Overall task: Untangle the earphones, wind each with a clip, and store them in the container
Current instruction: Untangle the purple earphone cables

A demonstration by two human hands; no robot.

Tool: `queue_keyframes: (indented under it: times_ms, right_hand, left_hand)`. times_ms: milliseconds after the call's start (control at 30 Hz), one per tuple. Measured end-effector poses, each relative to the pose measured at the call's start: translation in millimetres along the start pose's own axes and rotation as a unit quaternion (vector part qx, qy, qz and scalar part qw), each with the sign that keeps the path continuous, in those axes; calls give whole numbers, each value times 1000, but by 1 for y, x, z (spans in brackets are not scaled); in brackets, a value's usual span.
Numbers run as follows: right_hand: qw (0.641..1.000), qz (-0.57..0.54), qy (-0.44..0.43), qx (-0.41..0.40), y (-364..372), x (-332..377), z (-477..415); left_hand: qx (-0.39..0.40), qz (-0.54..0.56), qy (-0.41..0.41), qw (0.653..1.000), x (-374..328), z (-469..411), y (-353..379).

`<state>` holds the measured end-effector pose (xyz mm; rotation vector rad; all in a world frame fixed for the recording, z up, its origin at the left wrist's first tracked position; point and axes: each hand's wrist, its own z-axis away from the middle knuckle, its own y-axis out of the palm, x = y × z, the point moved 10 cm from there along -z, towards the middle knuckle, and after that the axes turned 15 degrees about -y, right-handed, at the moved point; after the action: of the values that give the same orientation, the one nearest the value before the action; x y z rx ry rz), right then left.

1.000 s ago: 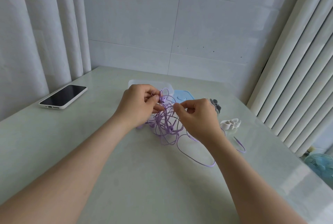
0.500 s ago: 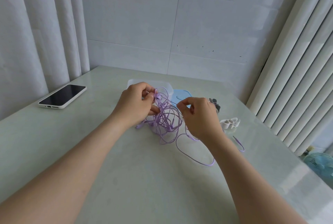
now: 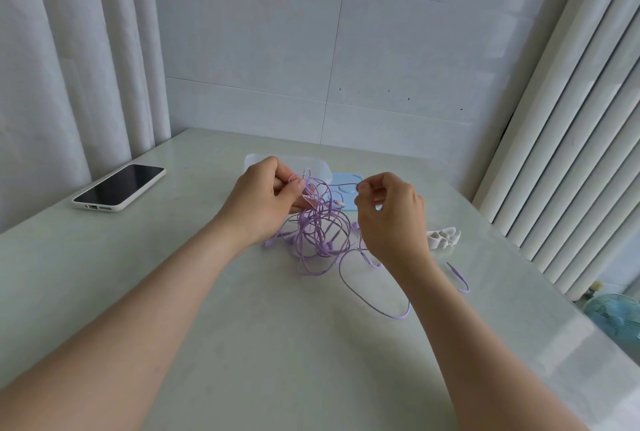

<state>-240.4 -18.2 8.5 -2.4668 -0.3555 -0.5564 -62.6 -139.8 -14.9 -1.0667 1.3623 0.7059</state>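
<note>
On the counter (image 3: 207, 344), which carries a dark-screened phone (image 3: 117, 188) in a pale case at far left, the earphones (image 3: 318, 233) are a knot of thin lilac cord, many loops crossing each other, with small buds of the same colour showing low in the heap. The top of the knot is lifted and the bottom rests on the counter. The left hand (image 3: 266, 202) is curled, thumb against fingers, pinching cord at the top left of the knot. Just behind that hand, on the far side, stands a clear container (image 3: 323, 172). The hand and cord hide most of it, so I cannot tell what is inside. A pale blue lid (image 3: 346, 188) lies flat just right of the container, seen between the two hands. From the top of the knot one strand runs rightward over the lid to the right hand (image 3: 391, 219), whose fingers are curled and whose thumb and forefinger pinch that strand. So the knot hangs between the hands, closer to the left one. A loose loop of cord trails near and right, passing under the right wrist, and a short tail of it lies on the counter beyond the right forearm. A few white clips (image 3: 445, 238) sit together just right of the right hand. Off the counter's right edge a pale blue fan (image 3: 616, 316) shows low down.
</note>
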Motion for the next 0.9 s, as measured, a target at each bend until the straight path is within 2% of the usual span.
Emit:
queue_keyframes:
  times_ms: [300, 400, 500, 600, 667, 733, 800, 900]
  right_hand:
    - [1000, -7, -12, -4, -1, 7, -1]
    - [1000, -13, -4, -5, 0, 5, -1]
    - [1000, -13, 2, -1, 0, 3, 0]
    - [999, -31, 13, 3, 1, 3, 0]
    - [996, -84, 30, 2, 2, 4, 1]
    - [986, -161, 50, 3, 3, 7, 3]
    - [967, -245, 63, 6, 7, 11, 4]
    - [938, -341, 69, 5, 10, 18, 3]
  left_hand:
    - [-20, -22, -19, 999, 6, -2, -8]
    - [-48, -20, -19, 998, 4, -3, -15]
    - [-79, -43, -37, 995, 7, -5, -23]
    - [-75, -38, -68, 994, 13, -6, -25]
    - [-74, -44, -74, 994, 13, -4, -23]
    - [-87, -86, -47, 991, 6, 0, -17]
    - [-96, -122, -16, 988, -1, 6, -11]
    - [-115, -120, 26, 986, -8, 12, -8]
